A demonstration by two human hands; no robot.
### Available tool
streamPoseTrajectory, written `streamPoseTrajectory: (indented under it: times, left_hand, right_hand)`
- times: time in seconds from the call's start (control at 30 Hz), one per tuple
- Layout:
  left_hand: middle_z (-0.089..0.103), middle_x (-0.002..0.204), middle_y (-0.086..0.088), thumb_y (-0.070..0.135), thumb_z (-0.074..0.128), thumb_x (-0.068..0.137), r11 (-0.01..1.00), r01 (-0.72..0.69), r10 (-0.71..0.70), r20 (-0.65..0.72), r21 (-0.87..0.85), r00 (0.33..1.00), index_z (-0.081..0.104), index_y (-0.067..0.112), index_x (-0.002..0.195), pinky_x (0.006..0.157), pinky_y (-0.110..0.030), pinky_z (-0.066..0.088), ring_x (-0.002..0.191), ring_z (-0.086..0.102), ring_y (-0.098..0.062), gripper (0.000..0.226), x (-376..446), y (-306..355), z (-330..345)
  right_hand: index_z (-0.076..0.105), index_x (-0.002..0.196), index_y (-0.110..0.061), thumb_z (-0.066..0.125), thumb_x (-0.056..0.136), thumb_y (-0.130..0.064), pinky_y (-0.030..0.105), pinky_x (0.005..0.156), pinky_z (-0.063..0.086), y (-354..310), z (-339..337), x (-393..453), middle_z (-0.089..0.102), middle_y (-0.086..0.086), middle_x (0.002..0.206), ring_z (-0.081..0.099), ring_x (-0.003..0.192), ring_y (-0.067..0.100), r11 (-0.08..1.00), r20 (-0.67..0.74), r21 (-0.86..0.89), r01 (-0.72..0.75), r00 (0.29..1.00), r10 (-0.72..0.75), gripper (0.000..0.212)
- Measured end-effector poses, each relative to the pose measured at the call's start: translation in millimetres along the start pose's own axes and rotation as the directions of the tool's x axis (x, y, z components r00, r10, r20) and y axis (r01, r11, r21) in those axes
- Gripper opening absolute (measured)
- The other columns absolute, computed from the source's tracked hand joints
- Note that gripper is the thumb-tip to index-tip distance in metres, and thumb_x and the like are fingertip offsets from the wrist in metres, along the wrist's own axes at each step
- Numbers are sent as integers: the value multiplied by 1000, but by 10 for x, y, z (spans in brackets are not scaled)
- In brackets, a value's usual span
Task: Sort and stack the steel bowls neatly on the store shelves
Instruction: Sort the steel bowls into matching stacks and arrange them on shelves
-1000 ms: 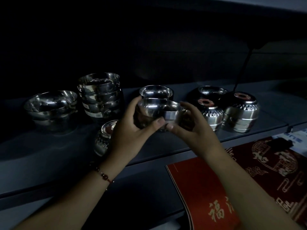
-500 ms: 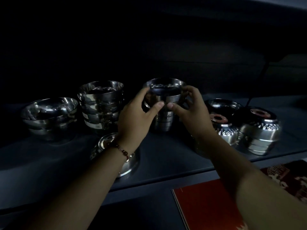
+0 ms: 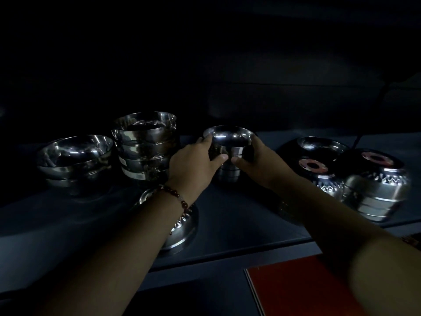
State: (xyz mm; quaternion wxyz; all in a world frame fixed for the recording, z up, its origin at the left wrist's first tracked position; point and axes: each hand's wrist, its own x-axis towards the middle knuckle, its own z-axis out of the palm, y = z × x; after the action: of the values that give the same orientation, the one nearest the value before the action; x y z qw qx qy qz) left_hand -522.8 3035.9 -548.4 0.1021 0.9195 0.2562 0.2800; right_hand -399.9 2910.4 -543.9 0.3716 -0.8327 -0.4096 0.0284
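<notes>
A small steel bowl [image 3: 229, 137] sits on top of a short stack of like bowls [image 3: 229, 174] at the middle of the dark shelf [image 3: 239, 224]. My left hand [image 3: 193, 165] grips its left side and my right hand [image 3: 262, 160] grips its right side, thumbs nearly meeting in front. A tall stack of steel bowls [image 3: 144, 144] stands to the left, and a wider stack [image 3: 75, 158] further left. An upturned patterned bowl [image 3: 182, 229] lies under my left wrist.
At the right stand two upturned patterned bowls [image 3: 319, 179] [image 3: 376, 188] with red-labelled bases and an upright bowl [image 3: 321, 144] behind them. A red box [image 3: 303, 290] lies below the shelf edge. A dark cable [image 3: 357, 137] hangs at the far right. The back of the shelf is dark.
Both hands carried the small bowl away from me and lowered it onto the middle stack. The view moved closer to the shelf.
</notes>
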Motion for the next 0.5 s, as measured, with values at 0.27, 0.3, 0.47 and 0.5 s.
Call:
streamPoseTrajectory:
  times: [0.27,0.3,0.47,0.5]
  left_hand:
    - [24,165,-1,60,41,98,976,-169,153,126,134,980,18,29,159,117,-41,31,150,27,-24,72,-450,-50,-354]
    - [21,166,0,62,39,98,971,-190,169,145,146,975,16,32,159,119,-41,26,152,23,-23,72,-589,-122,-411]
    - [30,163,-3,70,28,89,958,-196,166,151,210,974,32,32,155,115,-46,30,149,30,-29,76,-1209,-538,-541]
    - [22,165,-3,70,32,90,961,-182,147,173,206,974,28,35,156,117,-46,27,151,25,-30,75,-1316,-629,-557]
  right_hand:
    - [1,158,-17,53,95,-48,40,122,17,-173,-97,-433,5,14,166,13,152,31,829,116,-534,165,986,-121,88]
    - [-1,158,-16,51,96,-48,39,123,13,-222,-76,-571,2,13,166,9,152,30,791,152,-576,207,978,-145,87]
    - [5,158,-18,26,93,-63,33,121,0,-371,261,-1090,4,13,165,6,153,30,768,243,-550,327,943,-228,81]
    - [8,158,-19,17,87,-67,31,119,-2,-415,375,-1189,8,12,165,8,153,30,782,258,-523,340,937,-235,86]
